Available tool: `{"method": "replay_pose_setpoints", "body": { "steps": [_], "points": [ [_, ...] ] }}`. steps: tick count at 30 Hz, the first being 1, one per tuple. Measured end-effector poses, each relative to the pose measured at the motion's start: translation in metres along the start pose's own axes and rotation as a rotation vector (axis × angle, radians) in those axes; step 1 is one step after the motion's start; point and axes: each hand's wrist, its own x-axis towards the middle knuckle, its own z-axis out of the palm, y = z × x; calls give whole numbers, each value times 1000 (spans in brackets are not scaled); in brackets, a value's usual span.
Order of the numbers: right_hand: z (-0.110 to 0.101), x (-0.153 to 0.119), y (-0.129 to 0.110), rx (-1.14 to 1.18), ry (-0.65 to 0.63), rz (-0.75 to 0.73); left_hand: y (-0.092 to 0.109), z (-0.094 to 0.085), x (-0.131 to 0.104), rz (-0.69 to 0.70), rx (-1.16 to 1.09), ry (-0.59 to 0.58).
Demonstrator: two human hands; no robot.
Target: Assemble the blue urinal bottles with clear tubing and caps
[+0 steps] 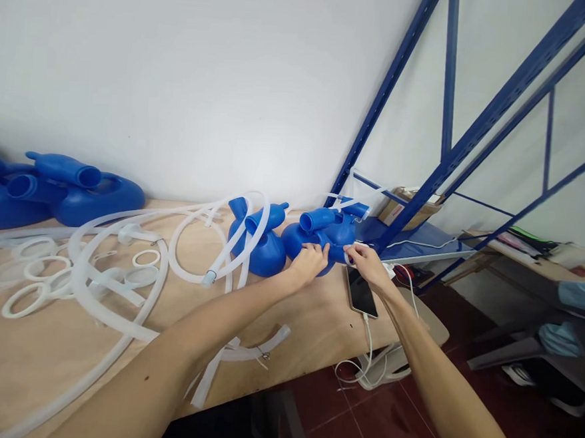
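Observation:
Near the right end of the wooden table (309, 327), my left hand (310, 261) has its fingers wrapped on a blue plastic spout (334, 251). My right hand (364, 261) pinches the open end of that same spout, where a thin white edge shows. Behind my hands lie other blue bottles, one with its round mouth (317, 219) facing left. Another blue bottle (266, 250) stands left of my left hand, with clear tubing (230, 245) looped across it. A phone (361, 292) with a white cable lies just below my right hand.
Coiled tubing (110, 313) and white rings (26, 299) spread over the table's left half. More blue bottles (93, 198) sit against the wall at left. A blue metal rack (444, 159) rises at right, with a cardboard box (408, 210). A white stool (387, 366) stands by the table's right edge.

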Motion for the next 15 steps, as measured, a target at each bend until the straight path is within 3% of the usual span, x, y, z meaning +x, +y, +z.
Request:
{"method": "replay_pose_setpoints", "body": {
  "steps": [8,12,15],
  "points": [
    [-10,-15,-20,43,25,-65,-8,-13,-2,-65,-110,-52],
    [-18,-37,-45,25,-94,-123,-16,-22,-3,-86,-227,-102],
    [-10,-54,-68,-113,-113,-262,-22,-35,-4,-65,-342,-117]
  ]
}}
